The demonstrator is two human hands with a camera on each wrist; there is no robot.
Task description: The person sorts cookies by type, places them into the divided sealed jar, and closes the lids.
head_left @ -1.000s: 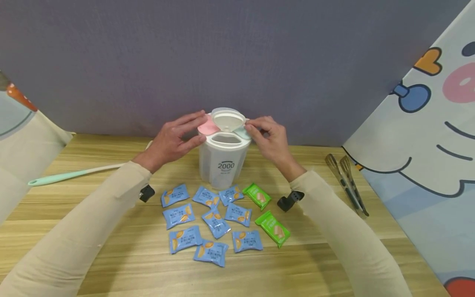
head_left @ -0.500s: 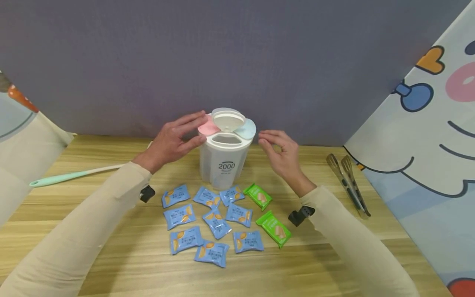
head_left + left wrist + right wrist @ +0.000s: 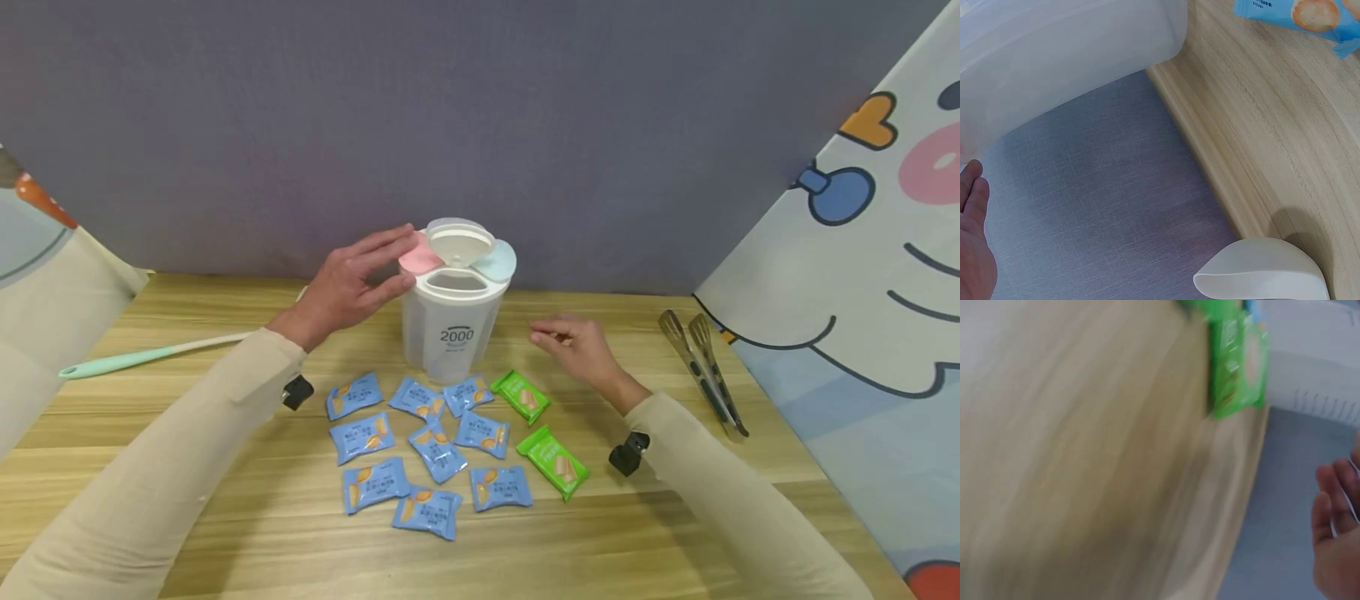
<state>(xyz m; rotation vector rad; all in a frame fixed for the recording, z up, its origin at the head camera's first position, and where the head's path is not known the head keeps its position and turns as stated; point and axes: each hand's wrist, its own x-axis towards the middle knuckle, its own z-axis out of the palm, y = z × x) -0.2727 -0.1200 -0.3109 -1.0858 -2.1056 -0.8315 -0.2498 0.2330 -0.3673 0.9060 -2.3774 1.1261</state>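
A translucent white storage container (image 3: 452, 333) marked 2000 stands upright at the back of the table. Its top has a pink lid (image 3: 420, 255), a pale blue lid (image 3: 497, 262) and a clear flap (image 3: 459, 242) that is raised. My left hand (image 3: 341, 283) rests against the container's left upper side, fingers straight at the pink lid. Right of the container, my right hand (image 3: 581, 350) hangs in the air with loosely bent fingers and holds nothing. Below it lie two green snack packets (image 3: 553, 461). Several blue snack packets (image 3: 437, 451) are spread in front of the container.
A mint-handled ladle-like utensil (image 3: 123, 362) lies on the left; its white rounded head (image 3: 1266, 272) shows in the left wrist view. Metal tongs (image 3: 702, 371) lie on the right. A grey wall panel (image 3: 450, 125) closes off the back.
My right hand has left the pale blue lid, moving right and then down towards the table. That lid is now uncovered. The left hand stays put on the container.
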